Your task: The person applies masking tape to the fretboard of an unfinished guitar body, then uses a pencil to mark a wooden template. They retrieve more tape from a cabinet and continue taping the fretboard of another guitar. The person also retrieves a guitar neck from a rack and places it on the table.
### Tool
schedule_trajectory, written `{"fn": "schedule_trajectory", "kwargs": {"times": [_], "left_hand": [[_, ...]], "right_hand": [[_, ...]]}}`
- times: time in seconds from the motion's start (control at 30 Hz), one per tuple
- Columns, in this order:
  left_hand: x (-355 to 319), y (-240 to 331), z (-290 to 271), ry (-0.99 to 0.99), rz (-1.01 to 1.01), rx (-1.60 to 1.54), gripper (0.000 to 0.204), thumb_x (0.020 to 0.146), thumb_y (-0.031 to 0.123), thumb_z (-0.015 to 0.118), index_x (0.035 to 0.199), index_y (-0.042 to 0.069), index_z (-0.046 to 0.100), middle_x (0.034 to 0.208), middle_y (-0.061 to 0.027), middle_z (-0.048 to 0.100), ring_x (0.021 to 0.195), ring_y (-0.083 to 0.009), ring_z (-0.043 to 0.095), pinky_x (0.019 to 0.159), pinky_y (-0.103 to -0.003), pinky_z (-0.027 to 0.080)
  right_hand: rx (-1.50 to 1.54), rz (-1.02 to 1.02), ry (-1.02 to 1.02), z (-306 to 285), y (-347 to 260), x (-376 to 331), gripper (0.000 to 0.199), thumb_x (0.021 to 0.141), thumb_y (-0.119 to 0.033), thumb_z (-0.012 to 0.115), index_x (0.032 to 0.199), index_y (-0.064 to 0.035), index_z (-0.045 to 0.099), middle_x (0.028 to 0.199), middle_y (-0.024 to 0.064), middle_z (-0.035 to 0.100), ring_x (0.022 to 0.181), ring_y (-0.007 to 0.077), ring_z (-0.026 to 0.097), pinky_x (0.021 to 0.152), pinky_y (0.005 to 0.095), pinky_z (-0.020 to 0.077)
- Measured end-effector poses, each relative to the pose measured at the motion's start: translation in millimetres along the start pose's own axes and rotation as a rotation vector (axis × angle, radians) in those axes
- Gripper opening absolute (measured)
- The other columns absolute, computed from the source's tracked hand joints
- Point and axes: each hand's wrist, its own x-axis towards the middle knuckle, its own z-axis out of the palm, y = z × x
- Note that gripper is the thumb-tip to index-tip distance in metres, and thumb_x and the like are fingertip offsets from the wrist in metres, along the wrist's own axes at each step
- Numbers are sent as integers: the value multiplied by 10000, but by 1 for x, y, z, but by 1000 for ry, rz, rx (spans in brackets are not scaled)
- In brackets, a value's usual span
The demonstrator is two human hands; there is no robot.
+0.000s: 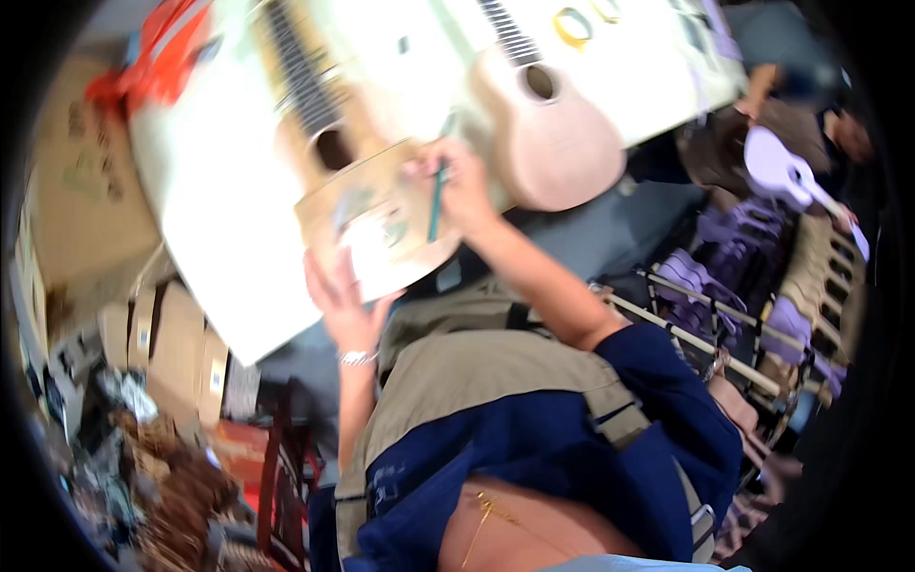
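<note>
With the right hand, fingers curled inward, holds a slim green pencil over the right side of a flat tan sheet. Cannot tell, for the blur, about contact between pencil and sheet. Spreads the left hand wide at the lower left edge of the sheet, thumb well apart from the fingers. Wears a silvery bracelet on the left wrist.

Has the sheet lying across the lower body of a pale wooden ukulele, straight edge just below the soundhole, with a glaring bright patch and blurred grey and green marks near the middle. Has this ukulele at the near edge of a white table, dark fingerboard pointing away toward the upper left.

Shows just to the right, on the same table, a pinkish ukulele, face up; beyond that, a yellow ring. Shows a red bag at the table's far left corner, and cardboard boxes along the left. Includes, at far right, another person holding a lilac ukulele near a rack of lilac and tan pieces.
</note>
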Motion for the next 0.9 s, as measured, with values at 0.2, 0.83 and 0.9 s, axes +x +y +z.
{"fn": "schedule_trajectory", "kwargs": {"times": [0.2,0.83,0.9], "left_hand": [[14,9,-1,71,122,73,932,770,595,562,1402,4,215,1441,-237,185,1302,-415,239,1036,-483,234],[-44,134,55,420,-386,373,667,941,424,352,1382,-55,206,1416,-238,251,1302,-365,248,1059,-440,201],[-59,143,58,384,-449,389,660,939,414,366,1380,-54,215,1414,-236,255,1295,-363,258,1058,-440,201]], "right_hand": [[168,109,104,-146,-108,42,242,799,-34,654,678,-102,456,713,-29,532,711,54,519,662,212,436],[-1471,-273,22,-536,82,210,181,762,-83,544,941,-97,569,927,138,603,1044,328,521,923,508,369],[-1622,-223,-38,-521,86,234,165,790,-94,517,946,-68,562,1064,182,567,1173,369,437,971,574,298]]}}
